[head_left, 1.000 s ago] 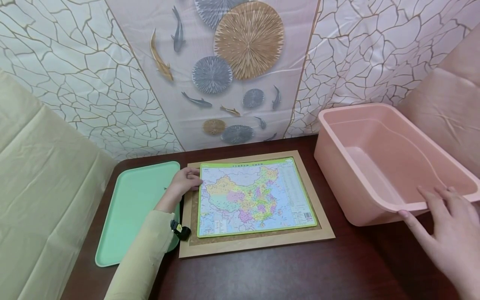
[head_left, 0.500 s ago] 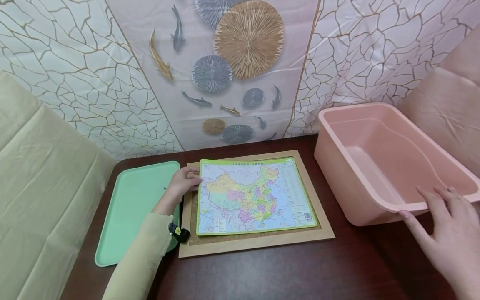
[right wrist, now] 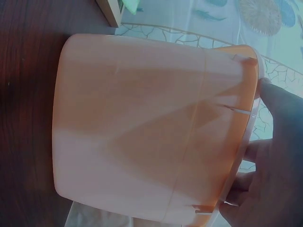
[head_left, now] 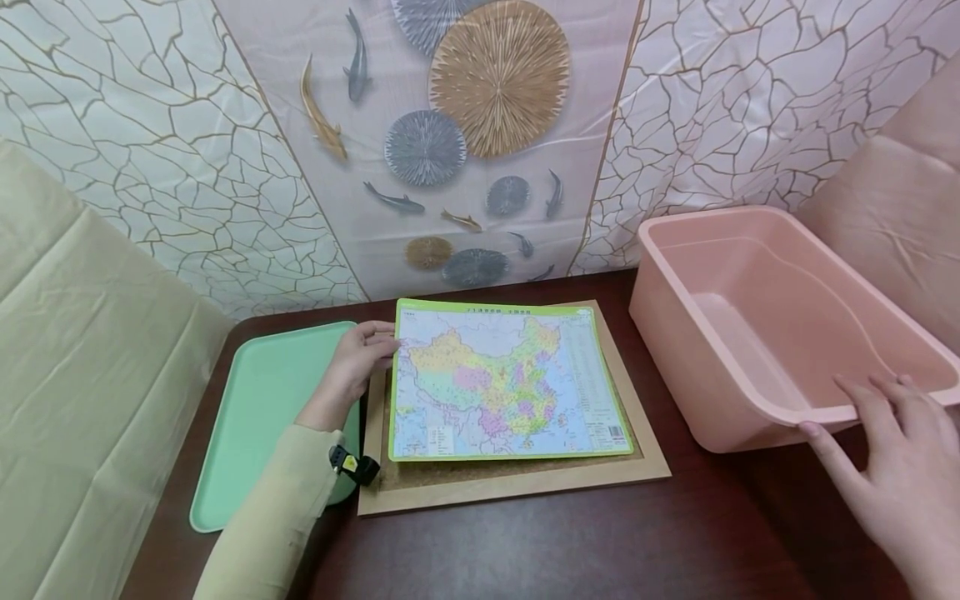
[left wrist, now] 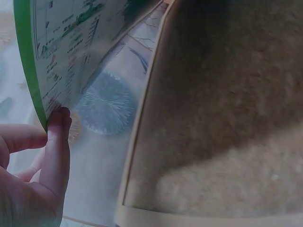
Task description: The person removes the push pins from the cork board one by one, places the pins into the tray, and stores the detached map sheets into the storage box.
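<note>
A thin map sheet of China with a green border [head_left: 487,383] lies over a wood-framed cork board [head_left: 517,490]. Its left side is lifted off the cork [left wrist: 227,113]. My left hand [head_left: 358,362] pinches that left edge between thumb and fingers, as the left wrist view shows with the hand [left wrist: 38,170] at the sheet's green edge [left wrist: 28,71]. At the right, my right hand [head_left: 896,467] rests on the near rim of a pink plastic tub [head_left: 693,358], thumb outside and fingertips over the inner side. In the right wrist view the tub's outer wall [right wrist: 142,132] fills the middle.
A mint-green tray [head_left: 262,417] lies left of the board, partly under the left forearm. The dark wooden table [head_left: 540,550] carries everything. A patterned cloth backdrop [head_left: 495,208] hangs behind, and plain cloth [head_left: 97,400] closes off the left side.
My left hand has raised the map sheet's left side, moving slightly up and left. The sheet now tilts, with more cork showing beneath. My right hand and the tub have stayed in place.
</note>
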Tool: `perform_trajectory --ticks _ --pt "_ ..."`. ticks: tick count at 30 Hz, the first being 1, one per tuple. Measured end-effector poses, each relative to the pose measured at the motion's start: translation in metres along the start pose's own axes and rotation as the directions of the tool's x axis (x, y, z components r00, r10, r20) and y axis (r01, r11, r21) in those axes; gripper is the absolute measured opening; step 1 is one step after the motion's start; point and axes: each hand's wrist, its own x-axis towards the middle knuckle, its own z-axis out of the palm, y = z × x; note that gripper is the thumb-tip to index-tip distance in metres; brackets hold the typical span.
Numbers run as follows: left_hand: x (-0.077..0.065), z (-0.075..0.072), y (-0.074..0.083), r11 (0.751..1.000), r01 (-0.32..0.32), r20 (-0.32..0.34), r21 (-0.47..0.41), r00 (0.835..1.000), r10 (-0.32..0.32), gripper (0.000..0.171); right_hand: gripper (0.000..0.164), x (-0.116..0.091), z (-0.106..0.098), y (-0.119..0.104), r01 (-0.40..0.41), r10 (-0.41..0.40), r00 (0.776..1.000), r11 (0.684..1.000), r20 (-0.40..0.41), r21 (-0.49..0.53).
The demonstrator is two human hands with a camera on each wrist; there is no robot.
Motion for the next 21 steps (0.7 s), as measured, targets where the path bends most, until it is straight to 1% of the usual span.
perform_trajectory --ticks 5,12,18,21 --pt "-0.003 -0.002 0.009 0.999 -0.01 0.005 -0.048 1.0 0.01 0.038 0.067 0.0 0.0 0.0 0.004 -0.004 1.0 1.0 -0.004 0.006" --pt "-0.007 -0.006 0.018 0.999 -0.015 -0.033 -0.045 0.999 0.013 0.041 0.065 -0.001 0.0 0.0 -0.002 0.002 1.0 1.0 -0.001 0.007" --pt "-0.011 -0.01 0.025 0.997 -0.034 -0.069 -0.074 0.997 0.029 0.043 0.067 0.0 0.001 0.0 0.0 0.0 1.0 1.0 -0.007 0.008" --pt "-0.011 -0.01 0.028 0.993 -0.045 -0.072 -0.105 0.997 0.037 0.042 0.068 0.0 0.001 0.0 0.002 -0.001 1.0 1.0 -0.01 0.007"
